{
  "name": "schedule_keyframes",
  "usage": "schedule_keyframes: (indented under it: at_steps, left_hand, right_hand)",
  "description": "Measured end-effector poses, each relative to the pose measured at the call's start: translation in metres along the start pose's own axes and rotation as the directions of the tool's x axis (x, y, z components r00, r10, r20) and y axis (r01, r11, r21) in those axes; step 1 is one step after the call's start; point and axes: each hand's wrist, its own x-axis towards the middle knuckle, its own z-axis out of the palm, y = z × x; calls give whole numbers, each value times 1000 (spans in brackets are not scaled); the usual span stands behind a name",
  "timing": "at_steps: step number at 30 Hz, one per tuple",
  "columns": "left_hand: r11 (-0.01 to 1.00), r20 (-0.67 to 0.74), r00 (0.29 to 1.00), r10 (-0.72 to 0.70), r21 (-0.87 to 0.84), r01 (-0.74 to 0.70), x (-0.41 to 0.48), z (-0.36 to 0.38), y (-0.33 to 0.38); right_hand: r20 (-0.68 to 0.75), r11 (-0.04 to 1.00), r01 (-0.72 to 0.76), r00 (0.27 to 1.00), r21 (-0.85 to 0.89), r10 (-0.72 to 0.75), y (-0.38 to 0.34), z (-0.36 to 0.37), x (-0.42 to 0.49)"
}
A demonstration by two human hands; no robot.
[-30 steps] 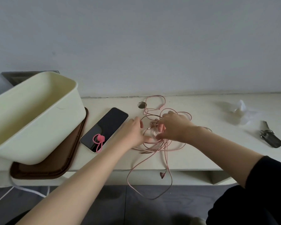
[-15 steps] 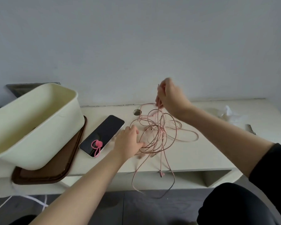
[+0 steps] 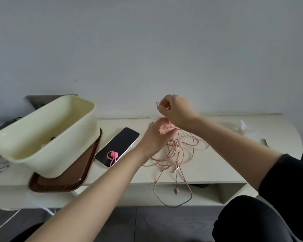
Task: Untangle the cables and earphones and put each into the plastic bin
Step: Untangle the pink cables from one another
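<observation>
Pink cord is what the move depends on: the pink tangle (image 3: 178, 151) of cables and earphones lies heaped near the middle of the worktop (image 3: 226, 165), with two loops spilling over its front edge. Our right hand (image 3: 175, 110) is raised above the heap and pinches a small loop of one strand, so that strand runs nearly straight down into the knot. Our left hand (image 3: 157, 135) sits just beneath, fingers and thumb curled about the strands where they rise from the heap. We judge the next pull should follow that up-and-down line, with the left hand, nearer the knot, holding the rest back. The plastic bin (image 3: 47, 137) stands at the worktop's left end, beyond the phone (image 3: 119, 145), on our left hand's side.
</observation>
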Motion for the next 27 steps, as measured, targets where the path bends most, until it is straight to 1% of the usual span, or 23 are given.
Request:
schedule_keyframes:
  at_steps: [2,4,6,7,8,10,12,14,15,16,18,20,21,23,24,26,27]
  left_hand:
    - [999,-15,999,32,-18,-33,-4,-4,3]
    - [999,-55,997,49,-2,-49,-6,-13,0]
    - [996,-149,986,74,63,-66,-5,-23,-2]
    - [993,-199,976,88,91,-72,-6,-28,-1]
    - [991,-231,967,103,108,-80,-8,-32,1]
    - [985,-239,963,124,143,-92,-10,-37,7]
    - [980,-225,964,139,169,-102,-11,-39,13]
    - [977,-221,963,151,185,-111,-12,-41,16]
    - [975,-221,963,154,195,-111,-12,-41,18]
    - [973,-222,963,153,204,-108,-12,-43,19]
    - [974,-229,962,151,201,-105,-13,-45,17]
    - [975,-247,958,147,198,-98,-13,-46,12]
    - [977,-261,955,138,197,-87,-13,-46,8]
    - [985,-294,950,108,159,-63,-13,-43,3]
    - [990,-308,947,94,129,-57,-13,-40,2]
    - [995,-327,942,81,74,-60,-14,-37,5]
    - [997,-333,940,76,57,-60,-14,-36,7]
  right_hand:
    - [1,999,-28,1000,-16,28,-4,-1,-4]
    - [12,991,-129,992,-40,129,-4,-5,-4]
    - [77,960,-227,967,-162,242,-3,-10,-7]
    - [113,944,-238,957,-228,268,-3,-11,-10]
    - [133,938,-217,957,-271,259,-4,-11,-13]
    - [123,960,-106,982,-258,141,-7,-10,-22]
    - [46,982,44,998,-182,-36,-15,-8,-29]
    - [-26,972,146,988,-185,-153,-24,-6,-33]
    - [-47,968,150,986,-204,-162,-27,-6,-35]
    - [-47,967,122,990,-223,-135,-30,-5,-36]
    - [26,948,45,999,-315,-38,-31,-4,-39]
    - [178,904,19,982,-427,63,-29,-1,-42]
    - [258,900,23,961,-435,100,-26,3,-44]
    - [376,935,32,920,-353,111,-20,15,-49]
    - [403,956,25,910,-291,99,-18,23,-52]
    - [407,980,-5,909,-200,88,-15,42,-60]
    - [404,982,-18,910,-190,95,-12,52,-64]
